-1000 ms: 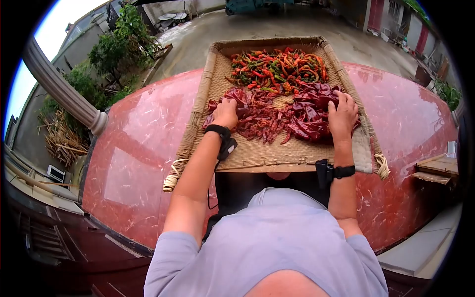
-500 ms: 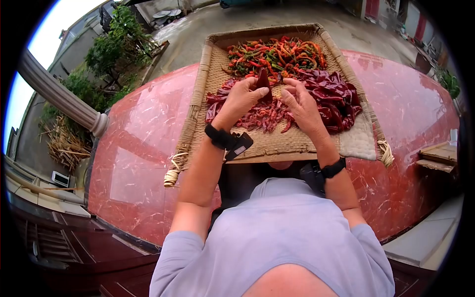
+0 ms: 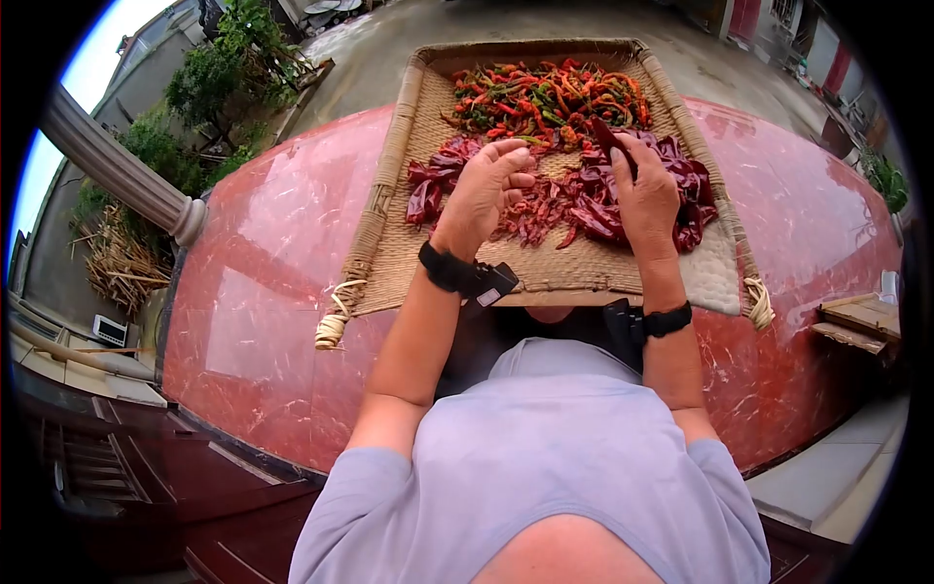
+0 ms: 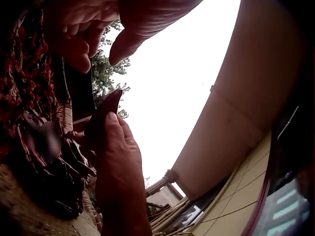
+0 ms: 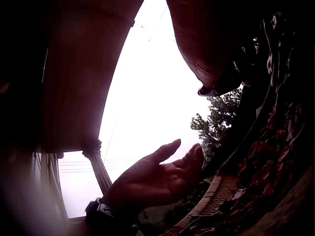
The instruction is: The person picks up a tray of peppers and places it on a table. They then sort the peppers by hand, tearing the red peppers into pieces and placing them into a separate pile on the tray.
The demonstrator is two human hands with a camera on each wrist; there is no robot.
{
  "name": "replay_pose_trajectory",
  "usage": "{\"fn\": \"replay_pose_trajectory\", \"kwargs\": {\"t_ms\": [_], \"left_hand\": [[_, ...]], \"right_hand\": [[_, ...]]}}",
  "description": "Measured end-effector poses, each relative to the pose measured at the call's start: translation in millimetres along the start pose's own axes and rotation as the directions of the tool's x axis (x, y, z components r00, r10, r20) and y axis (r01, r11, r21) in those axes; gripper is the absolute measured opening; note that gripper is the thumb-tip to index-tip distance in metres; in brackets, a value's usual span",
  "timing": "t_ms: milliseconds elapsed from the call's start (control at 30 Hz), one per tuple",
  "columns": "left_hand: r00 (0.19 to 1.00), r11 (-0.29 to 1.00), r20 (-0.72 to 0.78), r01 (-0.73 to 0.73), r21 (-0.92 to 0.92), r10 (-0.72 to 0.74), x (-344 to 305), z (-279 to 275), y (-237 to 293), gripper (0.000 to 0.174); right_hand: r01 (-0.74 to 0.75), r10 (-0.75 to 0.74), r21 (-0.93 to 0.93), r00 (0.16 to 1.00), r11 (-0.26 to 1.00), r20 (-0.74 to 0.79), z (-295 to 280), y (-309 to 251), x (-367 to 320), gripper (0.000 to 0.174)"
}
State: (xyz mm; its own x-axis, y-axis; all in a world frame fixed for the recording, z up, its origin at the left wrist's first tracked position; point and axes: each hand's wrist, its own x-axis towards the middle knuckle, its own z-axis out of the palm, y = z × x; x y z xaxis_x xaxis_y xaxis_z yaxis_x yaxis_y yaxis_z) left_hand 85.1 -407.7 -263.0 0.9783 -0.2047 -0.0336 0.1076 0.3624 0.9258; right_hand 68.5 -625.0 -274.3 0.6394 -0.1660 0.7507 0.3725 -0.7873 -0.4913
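My right hand pinches a dark red dried chili pepper between thumb and fingers, over the pile of large glossy chilies on the tray's right side. In the left wrist view the same pepper points up out of that hand's grip. My left hand hovers over the tray's left half, fingers loosely bent and holding nothing; the right wrist view shows its palm facing up. Below and between the hands lie small dried red chilies. A smaller heap of dark red chilies is beside the left hand.
The woven tray has raised rims and bound front corners. Mixed red, orange and green chilies fill its far end. Around it is a red marble floor, with a column at left and a wooden board at right.
Both hands left the side piles and came together over the middle, the left holding a dark chili. That chili is now in the right hand, which has moved right; the left hand has let go.
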Motion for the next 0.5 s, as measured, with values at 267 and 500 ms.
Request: {"fn": "replay_pose_trajectory", "kwargs": {"t_ms": [267,500], "left_hand": [[0.963,0.898,-0.267,-0.132,-0.419,0.017,25,-19,7,0.019],[0.879,0.726,-0.476,-0.332,-0.602,0.008,56,-32,21,0.043]], "right_hand": [[-0.418,0.074,0.560,0.842,0.715,0.534,-12,-51,-19,0.061],[-0.726,-0.265,0.605,0.544,0.327,0.796,31,-91,-60,0.075]]}}
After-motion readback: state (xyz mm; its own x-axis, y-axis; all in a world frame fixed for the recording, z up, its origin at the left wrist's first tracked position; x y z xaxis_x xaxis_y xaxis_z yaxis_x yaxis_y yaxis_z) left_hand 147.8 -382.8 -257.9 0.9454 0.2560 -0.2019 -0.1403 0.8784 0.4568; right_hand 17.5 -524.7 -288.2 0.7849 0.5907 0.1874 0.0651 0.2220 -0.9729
